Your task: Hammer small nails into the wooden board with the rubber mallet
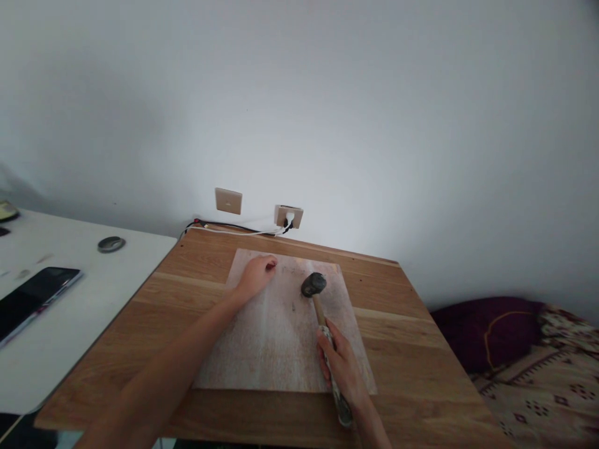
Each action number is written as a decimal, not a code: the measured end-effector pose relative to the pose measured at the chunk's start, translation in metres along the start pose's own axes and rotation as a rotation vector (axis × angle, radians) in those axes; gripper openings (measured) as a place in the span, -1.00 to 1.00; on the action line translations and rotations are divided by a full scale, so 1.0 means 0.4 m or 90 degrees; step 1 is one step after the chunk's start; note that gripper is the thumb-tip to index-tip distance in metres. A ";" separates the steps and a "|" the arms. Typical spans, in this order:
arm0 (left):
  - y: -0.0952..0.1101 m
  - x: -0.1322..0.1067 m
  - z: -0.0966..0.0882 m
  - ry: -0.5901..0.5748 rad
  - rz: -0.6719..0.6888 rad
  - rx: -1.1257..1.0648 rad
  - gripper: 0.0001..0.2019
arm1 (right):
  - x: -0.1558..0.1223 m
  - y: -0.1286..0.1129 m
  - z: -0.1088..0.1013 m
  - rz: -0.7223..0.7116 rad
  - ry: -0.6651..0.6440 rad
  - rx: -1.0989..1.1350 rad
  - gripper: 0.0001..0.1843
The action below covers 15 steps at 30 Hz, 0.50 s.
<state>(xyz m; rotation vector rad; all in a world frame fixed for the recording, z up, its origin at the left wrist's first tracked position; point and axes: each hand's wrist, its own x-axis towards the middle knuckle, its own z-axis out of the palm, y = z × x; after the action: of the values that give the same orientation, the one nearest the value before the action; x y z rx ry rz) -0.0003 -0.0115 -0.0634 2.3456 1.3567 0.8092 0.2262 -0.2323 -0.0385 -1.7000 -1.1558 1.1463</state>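
My right hand (340, 365) is wrapped round the wooden handle of a hammer (314, 285), whose dark metal head rests over a pale whitewashed board (276, 337) on the wooden table (397, 349). My left hand (256, 274) lies on the board's far left part, fingers curled together in a pinch; what they hold is too small to make out. A small dark speck, perhaps a nail (293, 306), sits on the board near the hammer head.
A white table (84, 299) adjoins on the left with a dark phone or tablet (32, 296) and a small round lid (111, 244). Wall sockets (289, 216) with cables sit behind the table. A patterned bed with a dark cushion (486, 330) is at the right.
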 end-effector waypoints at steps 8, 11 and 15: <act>0.007 -0.016 0.007 -0.006 -0.019 -0.029 -0.84 | -0.001 -0.016 0.008 -0.028 0.002 0.022 -0.39; 0.008 -0.010 0.012 -0.007 -0.035 -0.050 -0.81 | 0.021 -0.050 0.028 -0.051 -0.014 0.033 -0.41; 0.006 -0.006 0.017 -0.005 -0.064 -0.083 -0.74 | 0.076 -0.106 0.073 -0.075 -0.060 0.024 -0.50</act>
<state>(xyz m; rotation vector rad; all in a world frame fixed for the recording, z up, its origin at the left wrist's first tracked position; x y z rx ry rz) 0.0045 -0.0148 -0.0683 2.1609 1.3643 0.8317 0.1933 -0.1880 -0.0160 -1.5415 -1.2674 1.1781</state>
